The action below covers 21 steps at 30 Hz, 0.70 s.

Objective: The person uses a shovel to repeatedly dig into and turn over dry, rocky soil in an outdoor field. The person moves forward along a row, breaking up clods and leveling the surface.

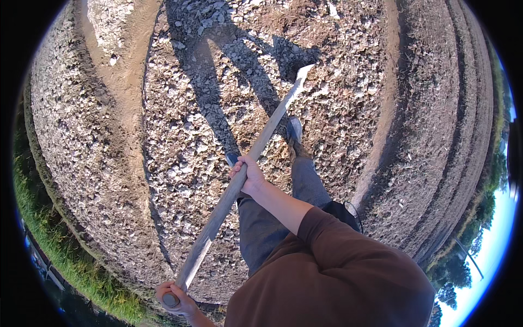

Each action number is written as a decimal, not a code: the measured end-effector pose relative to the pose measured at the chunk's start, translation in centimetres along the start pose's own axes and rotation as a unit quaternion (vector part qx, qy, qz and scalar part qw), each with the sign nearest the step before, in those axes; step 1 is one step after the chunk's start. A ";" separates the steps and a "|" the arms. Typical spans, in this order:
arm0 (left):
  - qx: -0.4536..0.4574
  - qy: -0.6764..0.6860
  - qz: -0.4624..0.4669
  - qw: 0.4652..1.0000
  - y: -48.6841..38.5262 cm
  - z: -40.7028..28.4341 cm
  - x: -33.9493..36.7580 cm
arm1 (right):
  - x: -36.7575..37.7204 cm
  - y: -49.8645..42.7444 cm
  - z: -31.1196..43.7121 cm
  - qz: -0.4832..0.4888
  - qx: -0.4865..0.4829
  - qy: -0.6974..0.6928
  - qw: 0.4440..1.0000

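A long-handled digging tool with a thick wooden handle (pixel 222 210) slants across the view from lower left to upper right. My left hand (pixel 176 299) wraps the butt end of the handle, low at the left. Farther up, around the middle of the shaft, my right hand (pixel 248 175) grips it from the side. The bright metal head (pixel 304 73) is at the far end, against dark, broken soil ahead of my right boot. Glare and angle hide the blade's full shape, so I cannot tell whether it is a hoe or a spade.
My boots, the right one (pixel 294 130) farther forward, stand on a cloddy soil bed (pixel 188 163). Furrows run along both sides, the left one (pixel 126 81) smooth and brown. More ridges (pixel 437 122) lie to the right. Grass (pixel 73 269) borders the lower left.
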<state>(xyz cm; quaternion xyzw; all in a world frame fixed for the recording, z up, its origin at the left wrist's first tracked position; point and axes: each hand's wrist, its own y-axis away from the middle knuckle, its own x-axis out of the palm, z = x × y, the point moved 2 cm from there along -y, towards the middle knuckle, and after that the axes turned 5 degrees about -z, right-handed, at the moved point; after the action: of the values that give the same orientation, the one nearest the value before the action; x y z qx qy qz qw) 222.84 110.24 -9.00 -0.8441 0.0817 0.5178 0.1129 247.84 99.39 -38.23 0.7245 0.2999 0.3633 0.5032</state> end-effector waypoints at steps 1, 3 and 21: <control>0.083 -0.009 -0.003 0.997 0.3 0.5 -1.8 | 0.5 1.2 -1.1 0.016 0.006 0.006 1.000; -0.078 -0.091 -0.036 0.992 -0.6 2.5 -5.0 | 1.3 2.4 -4.2 -0.012 0.019 0.061 0.998; -0.023 0.126 0.130 0.983 3.5 -8.0 9.4 | -4.1 -0.3 14.8 -0.070 -0.177 0.048 0.980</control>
<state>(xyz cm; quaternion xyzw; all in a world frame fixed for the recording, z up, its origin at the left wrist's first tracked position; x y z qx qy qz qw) 233.01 104.46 -14.29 -0.8871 0.1924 0.4194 0.0136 257.81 88.60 -42.82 0.5825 0.3051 0.4088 0.6328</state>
